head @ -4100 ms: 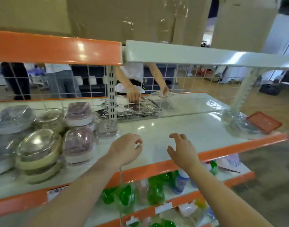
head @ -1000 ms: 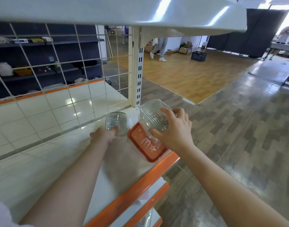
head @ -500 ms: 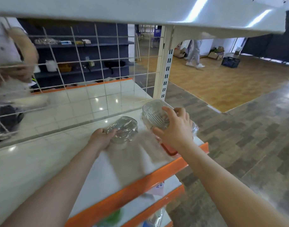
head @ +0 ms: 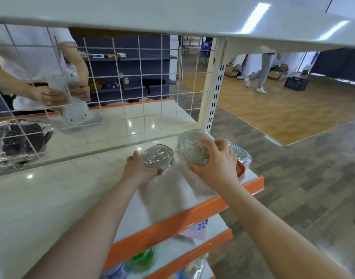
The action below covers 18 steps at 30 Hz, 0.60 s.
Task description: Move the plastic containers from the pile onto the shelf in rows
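Where: at the right end of a white shelf (head: 76, 190) w/ orange front edge, under another white shelf board, wire grid (head: 120, 93) behind.
Left hand (head: 137, 171): gripped a small clear plastic container (head: 157, 157), turned bottom-up and tilted, fingers curled under its near rim; container low over the shelf, contact w/ the surface unclear.
Right hand (head: 214, 166): held a larger clear container (head: 192, 147), also bottom-up, ribbed base facing camera, fingers spread over its top and near side.
Pile: right behind the right hand, at the shelf's corner, more clear plastic (head: 241, 153) and a red lid (head: 240, 170), partly hidden by the hand.
Containers: the two sat just beside each other, small one to the left, a narrow gap between.
Beyond grid: a second person in a white top handled a clear bag (head: 72, 109) over the far-side shelf; dark wrapped goods (head: 17, 137) lay at left.
Background: someone walked across a wood floor (head: 273, 109).
Below: lower shelves w/ green and blue bottles (head: 140, 260).
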Motion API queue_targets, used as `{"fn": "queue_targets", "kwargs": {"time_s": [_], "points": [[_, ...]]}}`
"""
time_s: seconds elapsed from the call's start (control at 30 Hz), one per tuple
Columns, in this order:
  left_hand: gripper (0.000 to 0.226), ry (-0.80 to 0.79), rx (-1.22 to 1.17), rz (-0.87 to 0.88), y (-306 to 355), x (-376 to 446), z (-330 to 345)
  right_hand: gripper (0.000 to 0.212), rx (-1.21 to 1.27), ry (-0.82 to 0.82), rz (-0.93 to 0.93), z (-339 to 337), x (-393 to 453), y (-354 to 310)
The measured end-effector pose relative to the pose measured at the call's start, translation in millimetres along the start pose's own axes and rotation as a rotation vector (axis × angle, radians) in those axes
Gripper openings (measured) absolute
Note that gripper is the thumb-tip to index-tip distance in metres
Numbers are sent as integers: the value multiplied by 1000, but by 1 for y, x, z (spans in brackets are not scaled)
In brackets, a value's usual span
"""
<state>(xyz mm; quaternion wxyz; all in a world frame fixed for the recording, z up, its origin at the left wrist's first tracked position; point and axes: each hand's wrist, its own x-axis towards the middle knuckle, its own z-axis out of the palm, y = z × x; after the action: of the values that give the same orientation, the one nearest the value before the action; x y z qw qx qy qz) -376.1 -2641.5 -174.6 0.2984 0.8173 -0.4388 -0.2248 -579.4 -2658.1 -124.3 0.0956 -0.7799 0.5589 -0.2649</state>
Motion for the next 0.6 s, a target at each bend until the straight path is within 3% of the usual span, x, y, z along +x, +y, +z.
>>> {"fn": "queue_targets", "kwargs": {"time_s": [0.13,0.6], "points": [[87,68,-4,41,-2,1,3,74,-5,-18,15,0,-2,6],[86,415,-95,262,-44,-53,-44,86,200,-32,-26,23,-11,-30]]}}
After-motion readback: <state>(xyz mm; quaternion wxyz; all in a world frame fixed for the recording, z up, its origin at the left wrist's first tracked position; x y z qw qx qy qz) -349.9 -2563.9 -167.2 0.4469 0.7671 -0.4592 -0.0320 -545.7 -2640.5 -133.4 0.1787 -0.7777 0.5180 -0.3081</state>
